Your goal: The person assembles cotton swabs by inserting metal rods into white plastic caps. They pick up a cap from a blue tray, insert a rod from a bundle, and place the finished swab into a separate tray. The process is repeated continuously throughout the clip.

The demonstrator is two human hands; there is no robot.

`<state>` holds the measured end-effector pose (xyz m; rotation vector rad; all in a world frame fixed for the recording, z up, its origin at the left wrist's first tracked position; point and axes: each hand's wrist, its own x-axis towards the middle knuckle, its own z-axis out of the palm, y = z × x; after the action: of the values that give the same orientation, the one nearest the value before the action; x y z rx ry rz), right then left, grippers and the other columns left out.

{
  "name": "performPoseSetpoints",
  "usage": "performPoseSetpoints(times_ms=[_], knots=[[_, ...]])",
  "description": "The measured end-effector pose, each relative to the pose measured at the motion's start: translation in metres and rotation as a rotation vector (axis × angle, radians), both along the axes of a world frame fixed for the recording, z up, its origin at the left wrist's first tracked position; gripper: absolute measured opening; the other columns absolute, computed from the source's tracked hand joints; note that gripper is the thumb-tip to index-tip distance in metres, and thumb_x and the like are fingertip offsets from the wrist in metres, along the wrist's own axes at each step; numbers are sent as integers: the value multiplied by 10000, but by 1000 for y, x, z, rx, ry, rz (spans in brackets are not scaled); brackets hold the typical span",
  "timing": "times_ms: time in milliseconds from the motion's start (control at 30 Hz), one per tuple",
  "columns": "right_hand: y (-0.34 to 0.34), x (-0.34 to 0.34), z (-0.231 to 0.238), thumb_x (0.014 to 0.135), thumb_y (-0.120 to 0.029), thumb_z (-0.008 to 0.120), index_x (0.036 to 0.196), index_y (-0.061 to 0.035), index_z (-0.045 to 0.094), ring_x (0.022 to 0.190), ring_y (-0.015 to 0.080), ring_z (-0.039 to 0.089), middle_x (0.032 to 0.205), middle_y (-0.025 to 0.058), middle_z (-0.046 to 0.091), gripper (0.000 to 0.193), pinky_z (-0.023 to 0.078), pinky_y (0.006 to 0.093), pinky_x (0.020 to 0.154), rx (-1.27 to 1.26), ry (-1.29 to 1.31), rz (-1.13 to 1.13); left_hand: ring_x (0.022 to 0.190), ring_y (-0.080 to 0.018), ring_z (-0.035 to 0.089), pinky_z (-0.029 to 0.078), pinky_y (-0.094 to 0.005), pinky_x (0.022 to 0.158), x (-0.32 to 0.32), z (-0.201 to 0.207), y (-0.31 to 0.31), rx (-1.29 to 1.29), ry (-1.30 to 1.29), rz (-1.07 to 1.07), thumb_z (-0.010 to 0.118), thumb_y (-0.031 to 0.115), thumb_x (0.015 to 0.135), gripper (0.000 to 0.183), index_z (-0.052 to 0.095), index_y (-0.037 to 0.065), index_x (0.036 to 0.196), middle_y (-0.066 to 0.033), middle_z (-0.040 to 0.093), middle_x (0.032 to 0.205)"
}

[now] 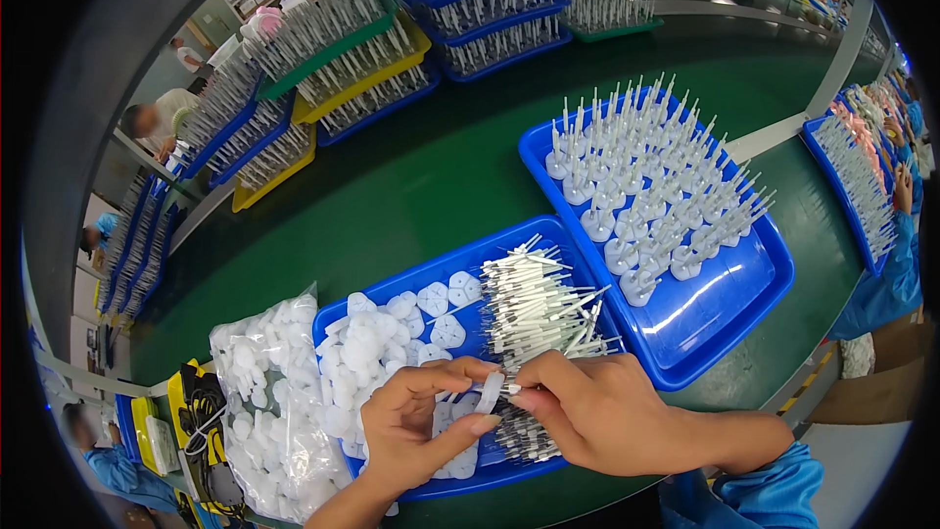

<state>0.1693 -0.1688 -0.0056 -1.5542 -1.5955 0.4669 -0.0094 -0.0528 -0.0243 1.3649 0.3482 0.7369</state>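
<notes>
While fingers hold white disc, stacked trays line green tabletop, co-workers beyond

Green table bearing 2 near blue trays, a clear bag, stacked trays behind

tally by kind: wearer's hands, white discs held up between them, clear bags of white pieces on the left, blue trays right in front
Hands: 2 (left hand, right hand)
White disc: 1
Clear bag: 1
Blue trays: 2 (near tray, far tray)
Total: 6
</notes>
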Motion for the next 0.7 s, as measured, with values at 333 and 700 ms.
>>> performPoseSetpoints(times_ms=[333, 700], knots=[[0, 6, 2, 961, -122, 588, 970, -14, 513, 528, 356, 619, 618, 167, 614, 131, 443, 440, 457, -35, 107, 75, 1146, -272, 623, 503, -381, 982, -1, -1, 7, 126, 18, -119, 717, -152, 778, 313, 663, -61, 1073, -227, 620, 1215], [-3, 1, -3, 942, -116, 599, 928, -14, 526, 561, 343, 627, 647, 160, 616, 127, 468, 430, 490, 20, 31, 16, 1126, -312, 637, 486, -401, 955, -6, -5, 7, 140, 88, -147, 725, -143, 763, 314, 703, -60, 1065, -221, 687, 1144]])
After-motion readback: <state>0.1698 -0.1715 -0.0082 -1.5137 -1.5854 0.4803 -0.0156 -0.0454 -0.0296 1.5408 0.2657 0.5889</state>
